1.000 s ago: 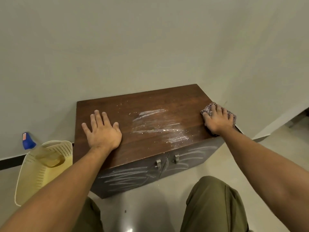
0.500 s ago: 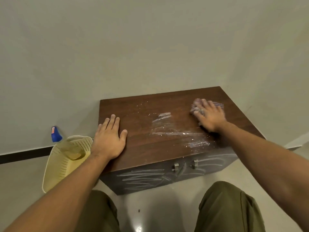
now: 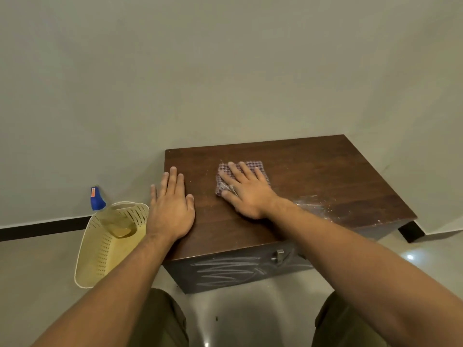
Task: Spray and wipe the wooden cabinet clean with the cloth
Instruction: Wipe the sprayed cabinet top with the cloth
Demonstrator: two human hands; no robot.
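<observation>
The low wooden cabinet (image 3: 313, 171) stands against the wall, its dark brown top showing white streaks and specks near the front right. My right hand (image 3: 246, 190) lies flat on a folded checked cloth (image 3: 253, 165), pressing it onto the left-middle of the top. My left hand (image 3: 171, 209) rests flat with fingers spread on the cabinet's left front edge, holding nothing. A spray bottle with a blue head (image 3: 96, 199) sticks out of a basket at the left. White scribble marks cover the cabinet's dark front doors (image 3: 225, 270).
A cream perforated plastic basket (image 3: 95, 259) sits on the floor just left of the cabinet. Plain walls close in behind and to the right. My knees in olive trousers (image 3: 160, 321) are below, on a glossy floor.
My right hand slid the cloth from the cabinet's right edge leftward across the top to near my left hand. The white streaks in the middle are largely gone. My left hand stayed put.
</observation>
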